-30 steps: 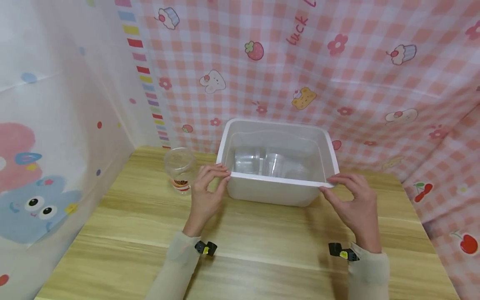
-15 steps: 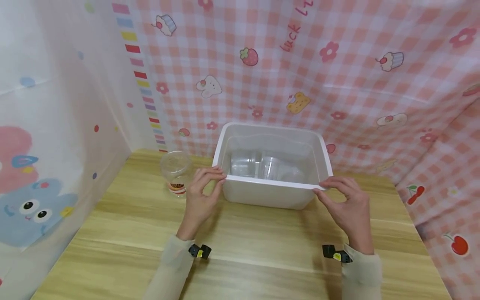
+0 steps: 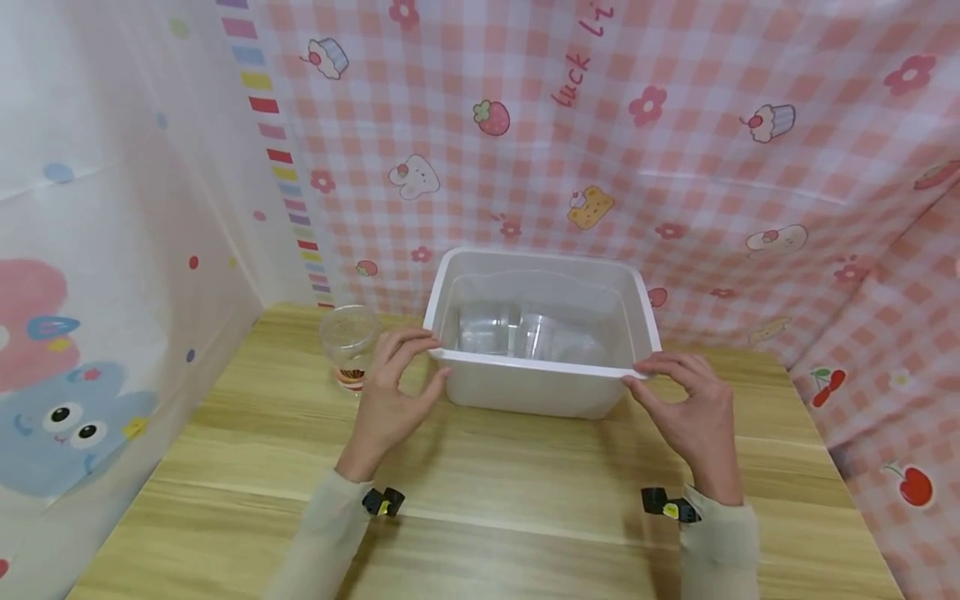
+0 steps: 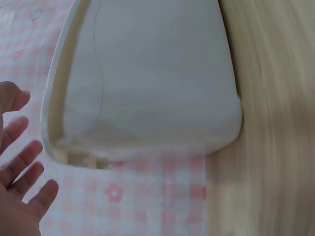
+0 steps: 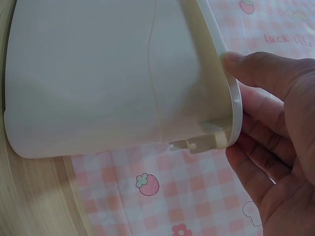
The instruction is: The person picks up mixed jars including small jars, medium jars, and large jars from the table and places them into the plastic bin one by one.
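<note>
A white plastic bin (image 3: 525, 389) stands on the table against the cloth backdrop. Several clear plastic cups (image 3: 483, 332) lie inside it. At the bin's front left corner, my left hand (image 3: 390, 404) has its fingers spread; the left wrist view shows the fingers (image 4: 24, 157) apart from the rim. My right hand (image 3: 697, 408) pinches the rim at the front right corner, thumb (image 5: 256, 66) on the near side and fingers beyond the edge. Left of the bin, a clear cup (image 3: 349, 329) with a printed band is partly covered by my left hand.
The wood-grain table (image 3: 495, 492) runs out in front of the bin. Pink checked cloth (image 3: 525, 150) hangs close behind it and along the right. A white printed cloth (image 3: 150, 217) closes off the left side. A small black camera (image 3: 384, 502) sits on each wrist.
My left hand has loosened from the bin's rim, its thumb and fingers spreading and drawing slightly left. The right hand keeps its hold. The head view has shifted a little.
</note>
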